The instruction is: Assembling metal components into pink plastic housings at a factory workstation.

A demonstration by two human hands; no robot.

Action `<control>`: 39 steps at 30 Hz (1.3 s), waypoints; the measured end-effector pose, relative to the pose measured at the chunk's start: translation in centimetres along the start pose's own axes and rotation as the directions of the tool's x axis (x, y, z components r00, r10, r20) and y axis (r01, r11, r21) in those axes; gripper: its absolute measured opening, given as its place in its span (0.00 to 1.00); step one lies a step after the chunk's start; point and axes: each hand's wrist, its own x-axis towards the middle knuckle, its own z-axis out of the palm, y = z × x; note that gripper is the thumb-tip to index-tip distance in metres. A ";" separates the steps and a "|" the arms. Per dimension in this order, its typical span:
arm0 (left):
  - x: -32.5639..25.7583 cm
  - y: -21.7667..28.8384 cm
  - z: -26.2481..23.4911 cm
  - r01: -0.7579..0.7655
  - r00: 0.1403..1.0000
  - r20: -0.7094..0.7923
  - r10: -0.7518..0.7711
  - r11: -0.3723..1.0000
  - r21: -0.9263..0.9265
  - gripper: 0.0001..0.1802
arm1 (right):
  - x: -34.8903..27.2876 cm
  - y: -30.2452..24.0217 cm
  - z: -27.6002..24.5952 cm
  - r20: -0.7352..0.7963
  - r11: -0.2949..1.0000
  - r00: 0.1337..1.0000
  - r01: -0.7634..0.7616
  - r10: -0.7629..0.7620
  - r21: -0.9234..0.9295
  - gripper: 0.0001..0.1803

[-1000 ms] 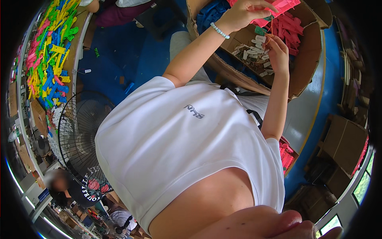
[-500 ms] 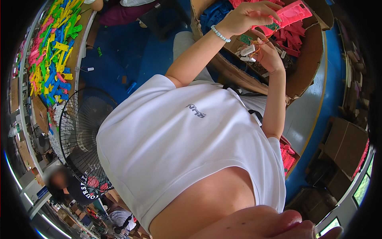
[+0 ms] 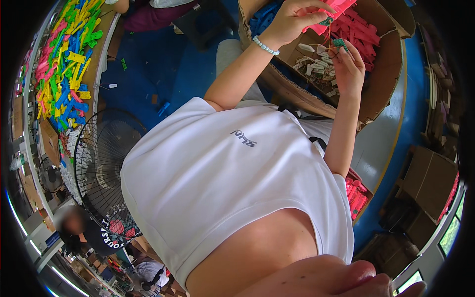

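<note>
My left hand (image 3: 292, 19), with a bead bracelet at the wrist, is raised over a cardboard box (image 3: 390, 84) and grips a pink plastic piece (image 3: 340, 6) at the top edge of the view. Just below and to the right, my right hand (image 3: 349, 67) pinches a small green tag (image 3: 339, 43) on a thin string, close under the pink piece. Inside the box lie a heap of pink plastic pieces (image 3: 365, 32) and several small white tags (image 3: 314, 59). My white shirt fills the middle of the view.
Blue plastic pieces (image 3: 263, 17) sit in the box's left corner. A floor fan (image 3: 101, 163) stands at the left, beside a table (image 3: 106, 59) heaped with coloured plastic pieces (image 3: 64, 69). More pink pieces (image 3: 357, 195) lie by my right elbow. Other people are at the top and lower left.
My right hand rose from the white tags in the box and now holds a green tag near the pink piece. My left hand kept the pink piece and shifted it slightly.
</note>
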 end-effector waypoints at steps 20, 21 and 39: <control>0.3 0.4 1.2 -0.055 0.997 -0.056 0.059 0.995 0.078 0.09 | -1.2 -1.1 1.4 -0.069 0.985 0.998 -0.001 -0.010 -0.171 0.13; 0.4 0.2 1.1 -0.055 0.997 -0.058 0.059 0.995 0.079 0.09 | -1.2 -1.2 1.5 -0.068 0.985 0.998 -0.003 -0.008 -0.171 0.13; 1.1 -1.9 0.1 -0.308 0.951 0.050 0.305 0.923 0.230 0.10 | -1.7 -1.3 2.4 0.120 0.947 0.992 0.008 0.032 -0.320 0.19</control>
